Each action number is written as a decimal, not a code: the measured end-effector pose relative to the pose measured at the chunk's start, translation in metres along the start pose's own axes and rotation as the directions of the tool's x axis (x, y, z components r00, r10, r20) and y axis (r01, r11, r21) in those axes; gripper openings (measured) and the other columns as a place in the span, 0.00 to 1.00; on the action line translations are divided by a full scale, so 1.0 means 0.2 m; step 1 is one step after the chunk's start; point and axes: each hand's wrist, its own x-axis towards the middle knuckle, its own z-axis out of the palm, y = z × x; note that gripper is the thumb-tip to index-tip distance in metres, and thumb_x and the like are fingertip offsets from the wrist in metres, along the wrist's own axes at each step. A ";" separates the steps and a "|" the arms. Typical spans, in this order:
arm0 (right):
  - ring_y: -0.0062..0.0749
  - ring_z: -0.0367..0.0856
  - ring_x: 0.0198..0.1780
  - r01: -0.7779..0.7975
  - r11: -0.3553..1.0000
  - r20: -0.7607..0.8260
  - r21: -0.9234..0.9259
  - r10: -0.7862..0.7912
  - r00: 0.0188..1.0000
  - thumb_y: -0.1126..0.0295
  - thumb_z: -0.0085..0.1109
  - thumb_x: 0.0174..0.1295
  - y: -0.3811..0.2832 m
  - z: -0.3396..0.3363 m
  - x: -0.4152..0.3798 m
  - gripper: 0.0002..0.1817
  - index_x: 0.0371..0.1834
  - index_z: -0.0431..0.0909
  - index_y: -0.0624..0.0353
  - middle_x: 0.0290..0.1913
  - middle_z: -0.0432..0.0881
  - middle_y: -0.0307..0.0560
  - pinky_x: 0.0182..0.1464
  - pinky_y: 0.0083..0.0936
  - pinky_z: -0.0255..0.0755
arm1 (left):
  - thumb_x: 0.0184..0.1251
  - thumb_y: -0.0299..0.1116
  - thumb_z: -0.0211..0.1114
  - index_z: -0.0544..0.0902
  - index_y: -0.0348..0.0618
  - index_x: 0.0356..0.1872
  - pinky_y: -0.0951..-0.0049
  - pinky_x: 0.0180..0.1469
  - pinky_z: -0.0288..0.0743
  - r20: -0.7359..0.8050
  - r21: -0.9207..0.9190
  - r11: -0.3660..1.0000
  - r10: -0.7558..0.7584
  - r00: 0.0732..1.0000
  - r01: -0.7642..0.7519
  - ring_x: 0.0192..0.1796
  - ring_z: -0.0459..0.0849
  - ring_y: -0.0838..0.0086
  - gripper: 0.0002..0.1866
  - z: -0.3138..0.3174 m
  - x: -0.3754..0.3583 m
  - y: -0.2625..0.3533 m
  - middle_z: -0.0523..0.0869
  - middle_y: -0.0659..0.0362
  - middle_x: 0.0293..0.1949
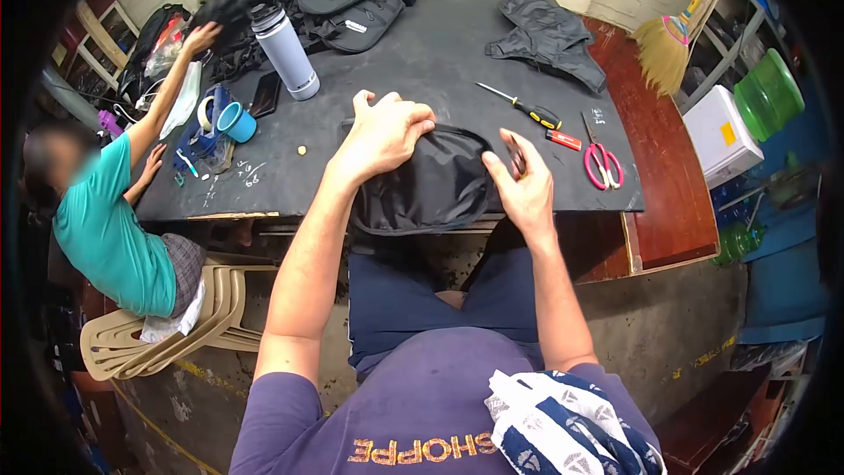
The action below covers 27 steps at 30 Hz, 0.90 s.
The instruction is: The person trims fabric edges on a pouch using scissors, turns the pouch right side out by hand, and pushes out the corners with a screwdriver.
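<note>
A black fabric piece with a stiff, rounded rim, like a pouch or bag panel, lies at the table's front edge above my lap. My left hand is closed on its upper left rim, with the fingertips pinched near the top. At the right rim, my right hand touches the fabric with its thumb while its other fingers curl. Something small and dark shows between those fingers, but I cannot make out what it is. Beyond the right hand lie a screwdriver, a red lighter-like object and pink-handled scissors.
Black bags fill the back left of the dark table. A grey bottle, a blue cup and a phone stand or lie nearer. Folded black fabric lies back right. A person in green reaches across at left.
</note>
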 end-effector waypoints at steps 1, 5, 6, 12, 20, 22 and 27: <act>0.24 0.80 0.37 -0.003 1.000 -0.001 -0.004 0.003 1.000 0.64 0.77 0.67 -0.04 -0.02 0.05 0.23 0.59 0.84 0.66 0.36 0.87 0.36 0.45 0.23 0.78 | 0.75 0.37 0.68 0.90 0.52 0.46 0.42 0.73 0.56 -0.006 -0.016 0.998 0.065 0.998 -0.065 0.56 0.83 0.68 0.07 -0.01 0.00 0.02 0.90 0.66 0.41; 0.11 0.74 0.41 -0.035 0.996 0.354 -0.082 0.062 0.933 0.68 0.70 0.74 -0.13 -0.03 0.23 0.11 0.50 0.86 0.64 0.38 0.83 0.29 0.45 0.18 0.72 | 0.74 0.36 0.69 0.90 0.52 0.46 0.41 0.74 0.55 -0.095 0.094 0.966 0.248 0.964 -0.239 0.56 0.83 0.67 0.06 -0.15 0.07 0.09 0.89 0.66 0.41; 0.12 0.74 0.39 -0.160 0.978 0.336 0.132 0.108 0.936 0.66 0.69 0.75 -0.09 0.00 0.24 0.11 0.48 0.87 0.64 0.36 0.82 0.29 0.43 0.19 0.72 | 0.74 0.36 0.69 0.90 0.52 0.46 0.40 0.74 0.54 -0.125 0.153 0.945 0.307 0.943 -0.287 0.56 0.83 0.67 0.06 -0.17 0.09 0.11 0.89 0.65 0.40; 0.13 0.71 0.34 -0.358 0.787 0.120 0.503 0.346 0.930 0.61 0.62 0.82 0.00 0.25 -0.02 0.16 0.43 0.88 0.65 0.31 0.78 0.25 0.38 0.20 0.70 | 0.69 0.34 0.72 0.90 0.49 0.47 0.45 0.74 0.61 -0.458 0.109 0.975 0.221 0.861 -0.193 0.55 0.85 0.63 0.09 -0.09 0.07 0.20 0.89 0.61 0.44; 0.12 0.73 0.35 -0.474 0.865 0.421 0.164 0.374 0.827 0.64 0.63 0.80 0.08 0.18 -0.18 0.14 0.45 0.88 0.67 0.33 0.83 0.28 0.40 0.18 0.71 | 0.56 0.33 0.78 0.88 0.38 0.47 0.56 0.60 0.79 -0.412 -0.403 0.915 -0.182 0.893 0.000 0.55 0.87 0.52 0.18 0.42 -0.31 0.15 0.90 0.52 0.50; 0.13 0.73 0.35 -0.443 0.887 0.414 0.129 0.358 0.837 0.65 0.63 0.80 0.07 0.17 -0.19 0.14 0.44 0.88 0.67 0.32 0.82 0.29 0.39 0.19 0.71 | 0.56 0.32 0.79 0.88 0.37 0.47 0.56 0.59 0.80 -0.455 -0.386 0.922 -0.195 0.869 0.004 0.54 0.87 0.51 0.18 0.45 -0.36 0.16 0.90 0.52 0.50; 0.16 0.76 0.33 -0.305 0.952 0.371 -0.026 0.293 0.882 0.65 0.65 0.78 0.04 0.11 -0.17 0.12 0.45 0.85 0.67 0.31 0.84 0.35 0.38 0.22 0.72 | 0.58 0.29 0.76 0.89 0.37 0.43 0.56 0.61 0.79 -0.496 -0.371 0.929 -0.186 0.848 -0.014 0.54 0.87 0.52 0.13 0.50 -0.38 0.16 0.90 0.52 0.48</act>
